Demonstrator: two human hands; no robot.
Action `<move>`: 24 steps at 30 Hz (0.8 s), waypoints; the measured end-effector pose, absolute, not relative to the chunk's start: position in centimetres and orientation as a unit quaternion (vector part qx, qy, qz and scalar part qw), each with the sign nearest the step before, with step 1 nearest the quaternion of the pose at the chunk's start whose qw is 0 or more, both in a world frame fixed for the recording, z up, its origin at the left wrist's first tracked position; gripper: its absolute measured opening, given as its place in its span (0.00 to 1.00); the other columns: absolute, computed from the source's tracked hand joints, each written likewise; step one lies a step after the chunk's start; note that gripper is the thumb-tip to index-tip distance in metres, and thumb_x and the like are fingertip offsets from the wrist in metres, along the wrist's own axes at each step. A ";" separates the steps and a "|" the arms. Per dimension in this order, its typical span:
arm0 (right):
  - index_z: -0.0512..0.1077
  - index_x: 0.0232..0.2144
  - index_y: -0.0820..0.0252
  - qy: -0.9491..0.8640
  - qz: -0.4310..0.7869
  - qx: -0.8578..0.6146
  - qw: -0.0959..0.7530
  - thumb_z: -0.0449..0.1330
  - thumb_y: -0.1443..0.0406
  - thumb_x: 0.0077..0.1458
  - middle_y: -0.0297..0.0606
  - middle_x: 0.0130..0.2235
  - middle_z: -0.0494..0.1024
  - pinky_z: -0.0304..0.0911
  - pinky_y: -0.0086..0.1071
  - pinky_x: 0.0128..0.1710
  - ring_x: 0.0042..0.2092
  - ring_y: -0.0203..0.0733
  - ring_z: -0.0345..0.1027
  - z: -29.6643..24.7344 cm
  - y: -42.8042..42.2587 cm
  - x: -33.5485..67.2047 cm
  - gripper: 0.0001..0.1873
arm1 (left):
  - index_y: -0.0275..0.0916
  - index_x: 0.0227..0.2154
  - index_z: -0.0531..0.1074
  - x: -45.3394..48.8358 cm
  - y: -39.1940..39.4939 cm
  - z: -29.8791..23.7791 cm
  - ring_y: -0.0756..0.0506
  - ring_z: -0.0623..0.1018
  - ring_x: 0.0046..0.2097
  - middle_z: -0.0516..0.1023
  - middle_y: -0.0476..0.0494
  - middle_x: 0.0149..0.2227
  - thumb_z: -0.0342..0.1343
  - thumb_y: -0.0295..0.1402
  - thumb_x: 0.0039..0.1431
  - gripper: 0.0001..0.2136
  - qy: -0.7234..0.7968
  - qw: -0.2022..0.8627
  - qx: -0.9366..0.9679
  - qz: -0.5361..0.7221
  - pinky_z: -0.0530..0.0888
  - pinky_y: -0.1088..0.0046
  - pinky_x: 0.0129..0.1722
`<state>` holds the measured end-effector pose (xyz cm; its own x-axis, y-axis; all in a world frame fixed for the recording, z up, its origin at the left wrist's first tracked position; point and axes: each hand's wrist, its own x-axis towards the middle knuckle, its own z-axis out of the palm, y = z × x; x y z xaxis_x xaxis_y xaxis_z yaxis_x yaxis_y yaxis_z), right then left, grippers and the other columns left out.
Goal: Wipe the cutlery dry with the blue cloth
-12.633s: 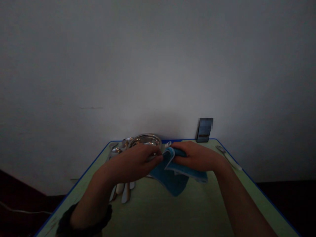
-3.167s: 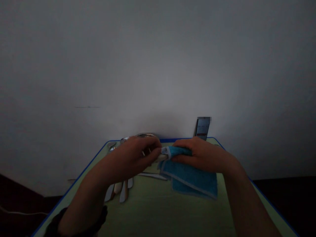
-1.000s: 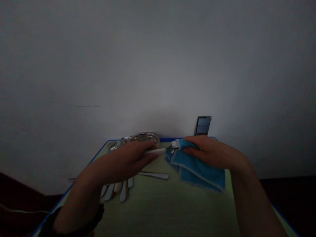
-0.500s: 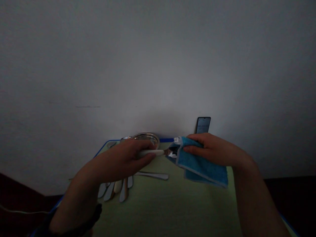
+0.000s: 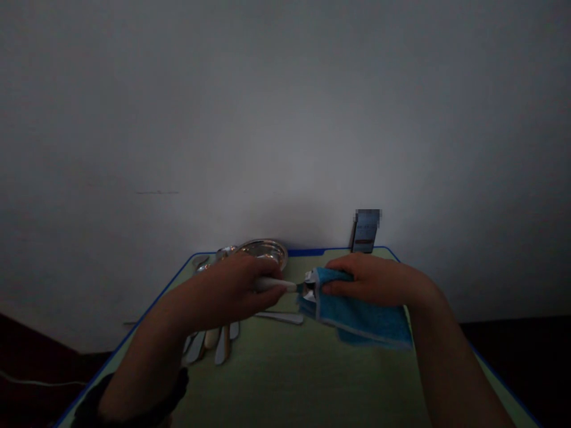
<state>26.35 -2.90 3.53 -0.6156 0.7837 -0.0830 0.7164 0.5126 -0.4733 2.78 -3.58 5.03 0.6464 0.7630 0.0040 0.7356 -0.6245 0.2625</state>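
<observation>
My left hand (image 5: 250, 285) is closed around the white handle of a metal utensil (image 5: 285, 286), which points to the right. Its shiny end goes into a folded blue cloth (image 5: 357, 315) with a pale edge, so its kind is hidden. My right hand (image 5: 357, 276) pinches that cloth around the metal end, thumb on the near side, and the loose part of the cloth hangs down over the table. Below the utensil, a piece of cutlery with a flat metal handle (image 5: 285, 318) lies on the table, partly covered by my left hand.
Several utensil handles (image 5: 222, 348) lie under my left forearm. Behind my left hand sits a shiny metal bowl or dish (image 5: 272, 249), with more cutlery (image 5: 200, 261) left of it. A phone (image 5: 364, 233) leans on the wall at the back of the green, blue-edged table (image 5: 285, 380).
Both hands have come slightly down and nearer, with the utensil and cloth. My right hand and the cloth have shifted a little left along the metal end, and more of the phone shows.
</observation>
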 end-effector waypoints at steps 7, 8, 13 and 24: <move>0.68 0.30 0.59 -0.837 0.255 -0.453 0.170 0.44 0.54 0.56 0.34 0.28 0.71 0.56 0.29 0.28 0.29 0.35 0.64 2.9 -2.7 27.4 0.19 | 0.41 0.35 0.72 1.6 -3.2 4.9 0.52 0.71 0.27 0.74 0.51 0.27 0.43 0.40 0.58 0.14 0.437 0.175 0.876 0.104 0.64 0.79 0.27; 0.67 0.28 0.59 -0.829 0.257 -0.457 0.195 0.44 0.53 0.56 0.33 0.26 0.69 0.56 0.28 0.27 0.27 0.34 0.62 2.8 -2.6 27.6 0.19 | 0.40 0.36 0.72 1.4 -3.2 4.9 0.52 0.72 0.28 0.75 0.51 0.28 0.43 0.40 0.58 0.14 0.445 0.179 0.871 0.108 0.64 0.78 0.28; 0.64 0.23 0.59 -0.764 0.301 -0.475 0.317 0.47 0.50 0.54 0.29 0.21 0.63 0.53 0.26 0.22 0.22 0.31 0.56 2.6 -2.2 27.6 0.20 | 0.40 0.39 0.72 1.3 -3.3 4.9 0.51 0.72 0.27 0.76 0.49 0.29 0.44 0.40 0.58 0.15 0.450 0.173 0.868 0.117 0.65 0.78 0.27; 0.73 0.30 0.57 -0.522 0.487 -0.437 0.548 0.53 0.48 0.48 0.34 0.31 0.77 0.60 0.34 0.42 0.39 0.42 0.68 1.2 -0.9 26.0 0.20 | 0.39 0.36 0.71 2.1 -4.0 5.8 0.52 0.69 0.24 0.73 0.51 0.24 0.44 0.41 0.58 0.14 0.447 0.150 0.867 0.160 0.63 0.79 0.23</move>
